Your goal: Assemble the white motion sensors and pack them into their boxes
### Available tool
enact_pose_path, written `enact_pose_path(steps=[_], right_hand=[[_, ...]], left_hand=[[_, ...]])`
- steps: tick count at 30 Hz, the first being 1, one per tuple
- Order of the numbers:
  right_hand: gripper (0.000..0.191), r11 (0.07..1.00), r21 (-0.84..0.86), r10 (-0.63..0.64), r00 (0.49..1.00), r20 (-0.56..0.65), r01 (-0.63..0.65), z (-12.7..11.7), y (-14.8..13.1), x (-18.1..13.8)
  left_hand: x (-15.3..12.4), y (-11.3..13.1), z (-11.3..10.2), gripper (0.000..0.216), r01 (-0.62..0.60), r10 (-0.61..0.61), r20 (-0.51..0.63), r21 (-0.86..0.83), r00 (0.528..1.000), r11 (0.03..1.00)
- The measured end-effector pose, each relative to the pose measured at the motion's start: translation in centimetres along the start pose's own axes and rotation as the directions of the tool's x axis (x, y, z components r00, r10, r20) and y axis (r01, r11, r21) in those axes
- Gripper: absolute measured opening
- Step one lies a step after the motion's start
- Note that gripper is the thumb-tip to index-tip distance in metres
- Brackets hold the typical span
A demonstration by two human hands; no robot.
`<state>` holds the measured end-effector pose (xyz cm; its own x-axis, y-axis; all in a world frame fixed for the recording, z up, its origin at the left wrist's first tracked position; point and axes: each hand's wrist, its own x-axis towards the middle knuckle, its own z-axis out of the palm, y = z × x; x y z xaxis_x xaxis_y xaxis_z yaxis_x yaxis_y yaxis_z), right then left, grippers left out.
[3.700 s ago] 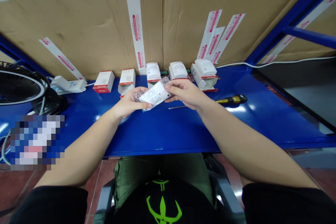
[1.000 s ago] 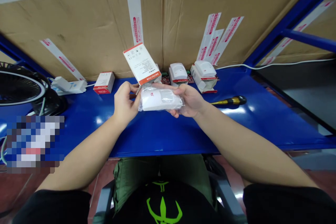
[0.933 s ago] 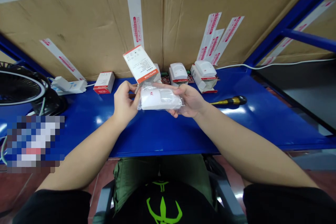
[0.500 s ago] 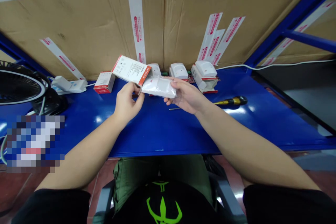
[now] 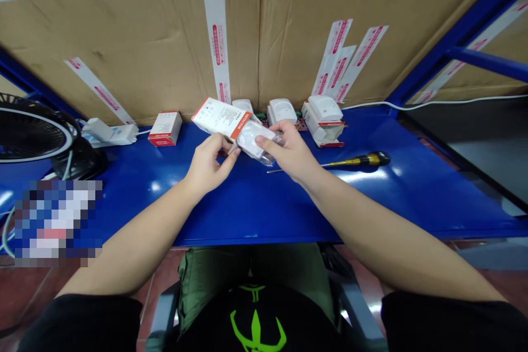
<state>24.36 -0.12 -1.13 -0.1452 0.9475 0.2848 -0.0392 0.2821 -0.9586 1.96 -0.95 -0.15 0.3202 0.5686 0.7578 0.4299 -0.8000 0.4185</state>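
My left hand (image 5: 212, 164) is closed on the near edge of a white and orange detector box (image 5: 220, 119), held tilted above the bench. A white detector in a clear plastic bag (image 5: 252, 139) lies at the box's right end, partly inside its opening. My right hand (image 5: 291, 151) grips the bagged detector from the right, thumb on top. Some of my left fingers are hidden behind the box. Behind my hands, another white detector (image 5: 281, 111) sits near the cardboard, and one more detector (image 5: 325, 107) rests on a box.
On the blue bench (image 5: 247, 203) a screwdriver (image 5: 355, 160) lies right of my right hand. A closed small box (image 5: 165, 128), a power strip (image 5: 111, 133) and a black fan (image 5: 37, 135) stand to the left. Taped cardboard (image 5: 165, 38) rises behind.
The box has shifted right and down, and the bagged detector has turned in line with its open end and now sits partly in it. Both hands have moved slightly right.
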Motion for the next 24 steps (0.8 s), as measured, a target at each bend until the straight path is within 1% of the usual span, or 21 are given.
enact_pose_path(steps=[2,4,5,7,8,9,12,13,15,17,19,22,24], right_hand=[[0.055,0.972,-0.198,-0.141,0.989,-0.054,0.128,-0.2,-0.2,-0.2],[0.046,0.904,-0.352,-0.283,0.957,-0.067,0.242,-0.4,-0.6,-0.4],[0.040,0.866,-0.403,-0.347,0.936,-0.057,0.297,-0.5,-0.9,-0.4],[0.028,0.786,-0.466,-0.469,0.883,-0.020,0.407,-0.8,-1.4,-0.4],[0.025,0.749,-0.483,-0.515,0.857,0.005,0.453,-0.8,-1.5,-0.4],[0.026,0.719,-0.490,-0.548,0.835,0.034,0.492,-0.9,-1.6,-0.4],[0.041,0.656,-0.488,-0.593,0.793,0.137,0.575,-1.0,-1.5,-0.4],[0.040,0.633,-0.498,-0.601,0.782,0.164,0.592,-1.0,-1.4,-0.4],[0.030,0.581,-0.545,-0.619,0.763,0.186,0.605,-1.0,-1.1,-0.3],[0.020,0.535,-0.594,-0.638,0.749,0.182,0.600,-1.0,-0.8,-0.2],[0.019,0.489,-0.640,-0.645,0.740,0.192,0.592,-0.8,-0.6,-0.2],[0.020,0.426,-0.700,-0.617,0.750,0.239,0.573,-0.3,-0.6,-0.6],[0.021,0.435,-0.681,-0.601,0.753,0.269,0.590,0.0,-0.7,-0.9]], left_hand=[[-0.2,0.0,0.4,0.029,0.042,-0.043,-0.012,-0.095,0.999,0.995],[-0.5,-0.1,0.9,0.031,0.105,-0.110,-0.019,-0.189,0.994,0.976],[-0.6,-0.2,1.1,0.033,0.144,-0.153,-0.021,-0.230,0.988,0.963],[-0.8,-0.5,1.4,0.036,0.224,-0.244,-0.032,-0.298,0.969,0.928],[-0.8,-0.6,1.5,0.039,0.258,-0.286,-0.041,-0.328,0.957,0.909],[-0.8,-0.8,1.5,0.042,0.286,-0.323,-0.049,-0.357,0.945,0.889],[-0.6,-1.0,1.5,0.049,0.328,-0.386,-0.051,-0.432,0.921,0.840],[-0.6,-1.0,1.5,0.051,0.331,-0.391,-0.048,-0.444,0.919,0.833],[-0.5,-0.7,1.4,0.050,0.318,-0.374,-0.041,-0.441,0.927,0.839],[-0.6,-0.2,1.3,0.046,0.286,-0.317,-0.011,-0.402,0.948,0.870],[-0.6,0.4,1.1,0.039,0.236,-0.239,0.032,-0.337,0.970,0.911],[-0.6,1.0,0.8,0.033,0.158,-0.146,0.067,-0.246,0.987,0.956],[-0.5,1.1,0.6,0.033,0.137,-0.126,0.060,-0.230,0.990,0.964]])
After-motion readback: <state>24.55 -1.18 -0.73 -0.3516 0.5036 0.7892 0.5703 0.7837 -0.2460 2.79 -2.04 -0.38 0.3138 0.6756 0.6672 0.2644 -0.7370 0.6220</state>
